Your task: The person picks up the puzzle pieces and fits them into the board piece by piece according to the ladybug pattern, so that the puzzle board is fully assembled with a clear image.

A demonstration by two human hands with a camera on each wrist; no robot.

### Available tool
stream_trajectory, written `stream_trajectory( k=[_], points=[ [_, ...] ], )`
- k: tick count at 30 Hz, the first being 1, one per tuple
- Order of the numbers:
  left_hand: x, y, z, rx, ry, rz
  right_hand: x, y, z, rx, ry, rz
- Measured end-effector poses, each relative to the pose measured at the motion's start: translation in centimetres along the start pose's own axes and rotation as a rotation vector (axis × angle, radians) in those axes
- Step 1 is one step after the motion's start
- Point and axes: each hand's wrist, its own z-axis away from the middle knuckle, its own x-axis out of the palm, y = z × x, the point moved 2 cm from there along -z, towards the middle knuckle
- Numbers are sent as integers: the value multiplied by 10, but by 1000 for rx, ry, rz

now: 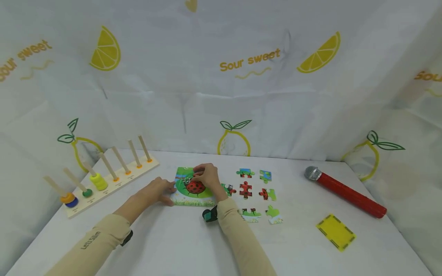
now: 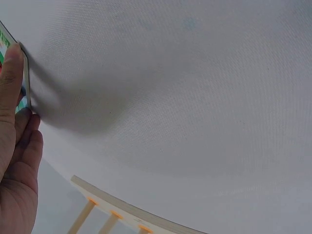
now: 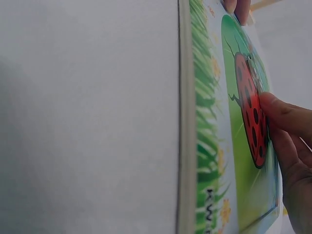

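**Left hand [image 1: 162, 188] braces the picture board [image 1: 191, 198], right hand [image 1: 208, 177] at its ladybug [image 1: 195, 188]**

Nearest me on the bench [image 1: 172, 245], a yellow card [image 1: 335, 232] lies off to the right, well apart from the hands and so, I judge, out of their way. The board lies in front of me; I see the left grip clamped on its left edge, thumb by the near corner, presumably to stop it sliding. The right grip has thumb and fingertips drawn close together over the printed ladybug; whether they pinch anything between them, I cannot tell. Just right of the board, I find loose puzzle pieces [image 1: 245, 189] spread in rough rows, likely so that each print shows. Farther right lies a red microphone [image 1: 345, 191]; to the left stands a peg rack [image 1: 134, 174], both kept aside from the handwork. Behind everything hangs a lemon-print cloth [image 1: 186, 115].
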Motion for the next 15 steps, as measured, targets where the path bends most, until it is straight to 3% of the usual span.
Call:
stream_trajectory(
  k=[9,12,15],
  points=[
    [0,2,-1,-1,3,-11,5,0,-3,-43,15,23],
    [-1,2,-1,-4,2,-7,6,4,-8,-40,1,-10],
    [-2,3,1,-4,5,-4,9,17,-16,-96,-2,-25]
  ],
)
